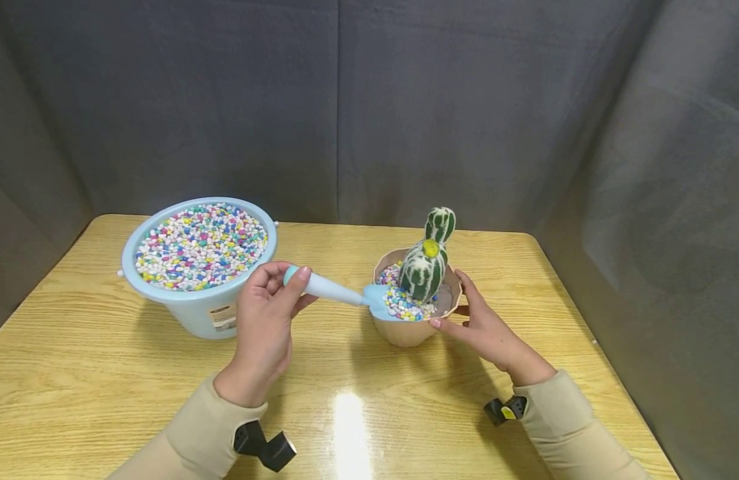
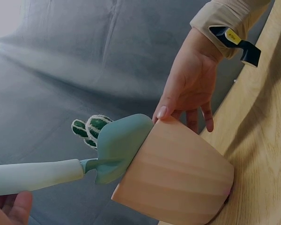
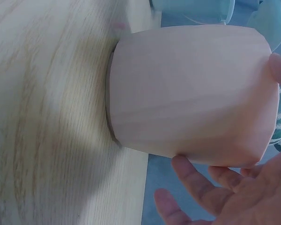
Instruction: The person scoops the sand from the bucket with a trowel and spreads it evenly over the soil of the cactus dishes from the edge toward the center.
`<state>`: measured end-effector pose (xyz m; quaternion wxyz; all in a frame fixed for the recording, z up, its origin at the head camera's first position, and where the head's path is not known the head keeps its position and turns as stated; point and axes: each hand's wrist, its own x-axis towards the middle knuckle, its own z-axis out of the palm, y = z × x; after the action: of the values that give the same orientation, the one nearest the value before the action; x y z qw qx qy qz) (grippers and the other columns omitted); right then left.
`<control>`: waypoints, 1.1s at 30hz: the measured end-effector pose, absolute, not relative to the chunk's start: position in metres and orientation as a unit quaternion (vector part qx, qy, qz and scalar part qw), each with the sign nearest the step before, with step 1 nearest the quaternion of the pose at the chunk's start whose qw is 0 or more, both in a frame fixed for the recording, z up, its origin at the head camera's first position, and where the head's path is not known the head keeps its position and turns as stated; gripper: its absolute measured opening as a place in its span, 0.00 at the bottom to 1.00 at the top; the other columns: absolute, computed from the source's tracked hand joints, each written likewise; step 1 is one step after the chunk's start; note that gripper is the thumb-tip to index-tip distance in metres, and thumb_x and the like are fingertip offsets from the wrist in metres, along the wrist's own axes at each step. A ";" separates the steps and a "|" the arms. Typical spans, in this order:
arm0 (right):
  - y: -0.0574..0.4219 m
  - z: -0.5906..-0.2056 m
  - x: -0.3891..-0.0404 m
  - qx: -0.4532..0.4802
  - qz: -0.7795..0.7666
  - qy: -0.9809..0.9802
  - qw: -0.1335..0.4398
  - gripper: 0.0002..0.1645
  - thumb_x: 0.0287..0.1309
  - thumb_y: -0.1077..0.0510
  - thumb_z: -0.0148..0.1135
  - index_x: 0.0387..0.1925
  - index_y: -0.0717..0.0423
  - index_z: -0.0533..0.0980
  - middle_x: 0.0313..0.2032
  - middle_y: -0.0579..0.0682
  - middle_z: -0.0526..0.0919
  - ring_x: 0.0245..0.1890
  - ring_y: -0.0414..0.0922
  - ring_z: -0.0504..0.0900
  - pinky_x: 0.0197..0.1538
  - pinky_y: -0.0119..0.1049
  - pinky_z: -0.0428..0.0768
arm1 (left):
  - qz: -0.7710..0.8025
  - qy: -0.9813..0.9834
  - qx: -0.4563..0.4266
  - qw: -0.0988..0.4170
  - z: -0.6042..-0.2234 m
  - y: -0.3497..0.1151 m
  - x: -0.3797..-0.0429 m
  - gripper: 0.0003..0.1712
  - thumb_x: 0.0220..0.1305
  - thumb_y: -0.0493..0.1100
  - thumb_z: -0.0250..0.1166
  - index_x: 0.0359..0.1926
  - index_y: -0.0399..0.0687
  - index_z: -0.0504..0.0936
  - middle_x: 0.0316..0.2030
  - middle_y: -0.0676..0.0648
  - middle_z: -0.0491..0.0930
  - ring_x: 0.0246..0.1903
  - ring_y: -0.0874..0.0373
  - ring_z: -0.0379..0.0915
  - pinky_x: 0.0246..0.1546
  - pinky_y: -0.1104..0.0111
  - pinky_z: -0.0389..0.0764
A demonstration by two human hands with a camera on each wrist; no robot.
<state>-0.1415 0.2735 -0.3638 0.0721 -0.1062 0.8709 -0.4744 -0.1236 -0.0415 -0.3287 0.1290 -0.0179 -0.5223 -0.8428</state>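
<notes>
Centrally placed shovel (image 1: 345, 295): it slants across the middle of the frame, its pale blue handle reaching left and its blue blade at the left rim of the pot, with small pebbles beside the blade's edge.
Left hand (image 1: 267, 327): left of centre, it pinches the end of the handle, thumb and fingers close together around it.
Right hand (image 1: 489, 337): right of centre, it holds the pot, fingers spread; the thumb is on the near rim and other fingers reach round the right side. In the right wrist view, one fingertip touches the wall while another finger stands off it.
Pot (image 1: 405, 331): tan, right of centre, standing upright on the table.
Pebbles in the pot (image 1: 407, 307): white, yellow, blue and pink, lying along the left and front; a grey surface shows at the right.
Cactus (image 1: 423, 277): green with white fuzzy stripes, rising from the pot and leaning right, with a yellow flower (image 1: 431, 249).
Bucket (image 1: 192, 312): light blue, left of the frame, full of multicoloured pebbles, a label on its front.
Table (image 1: 75, 393): wood-grained, filling the lower frame.
Cloth (image 1: 465, 120): dark grey, across the top and right.
Sleeves (image 1: 567, 420): beige, at the bottom, each with a black device at the cuff.
</notes>
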 end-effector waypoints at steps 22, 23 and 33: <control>0.304 -0.357 -0.183 -0.197 -0.502 0.819 0.192 0.69 0.61 0.56 0.75 0.82 0.56 0.33 0.80 0.66 0.39 0.72 0.68 0.61 0.64 0.42 0.77 | -0.845 -0.521 -0.016 0.121 -0.328 -0.043 -0.123 0.04 0.72 0.28 0.61 0.42 0.38 0.76 0.33 0.49 0.79 0.35 0.61 0.81 0.40 0.69 0.88; 0.305 -0.357 -0.186 -0.201 -0.508 0.814 0.199 0.70 0.60 0.56 0.75 0.82 0.55 0.32 0.80 0.65 0.38 0.74 0.67 0.58 0.65 0.42 0.75 | -0.845 -0.521 -0.016 0.121 -0.329 -0.043 -0.123 0.05 0.72 0.27 0.61 0.42 0.38 0.76 0.33 0.49 0.79 0.34 0.61 0.81 0.40 0.69 0.88; 0.307 -0.360 -0.201 -0.206 -0.503 0.810 0.222 0.75 0.54 0.54 0.79 0.82 0.55 0.31 0.80 0.62 0.35 0.78 0.61 0.44 0.74 0.62 0.58 | -0.843 -0.523 -0.019 0.123 -0.329 -0.044 -0.124 0.04 0.72 0.28 0.62 0.43 0.36 0.75 0.34 0.49 0.80 0.35 0.61 0.81 0.40 0.69 0.88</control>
<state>-0.2012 0.3073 -0.3599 0.2216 -0.2064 0.8098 -0.5026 -0.1239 -0.0438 -0.3289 0.1229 -0.0185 -0.5227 -0.8434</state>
